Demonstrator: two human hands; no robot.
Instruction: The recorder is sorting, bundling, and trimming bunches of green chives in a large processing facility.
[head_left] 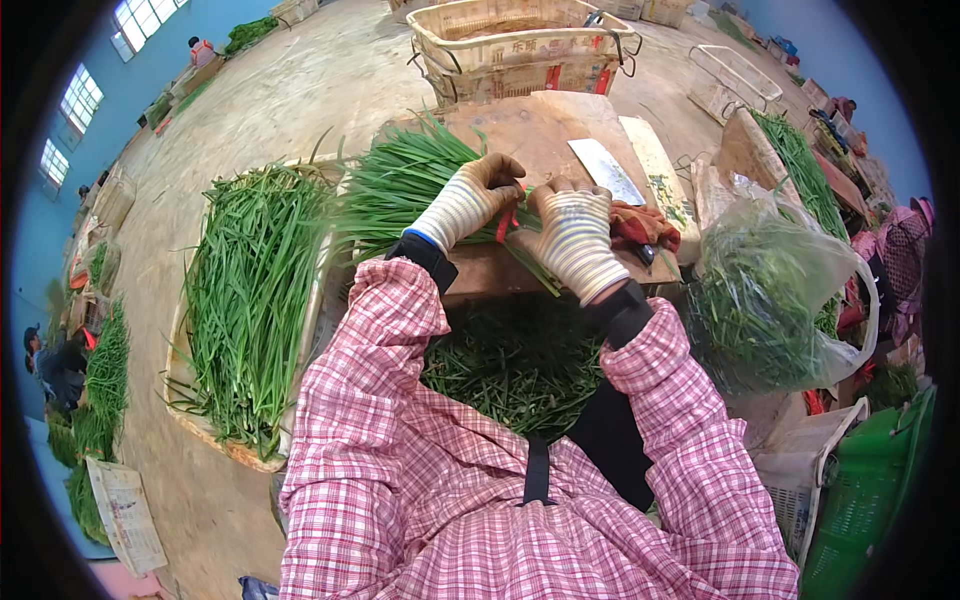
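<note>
Head view: my left hand (pixel 468 203) and right hand (pixel 577 232) are close but apart at a red band (pixel 504 226) on the green bunch (pixel 400 178) lying on the bench (pixel 520 125); their curl hides whether either is clamped on it. Slack in the band could let stems (pixel 537 268) slip; too hard a pull could crush them. Further right, the bare blade (pixel 607 170) could nick me if I reach carelessly past the crumpled red cloth (pixel 640 226).

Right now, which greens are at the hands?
The bunch on the board, with a red strip at its stalks; those in the left crate and clear bag lie apart.
</note>
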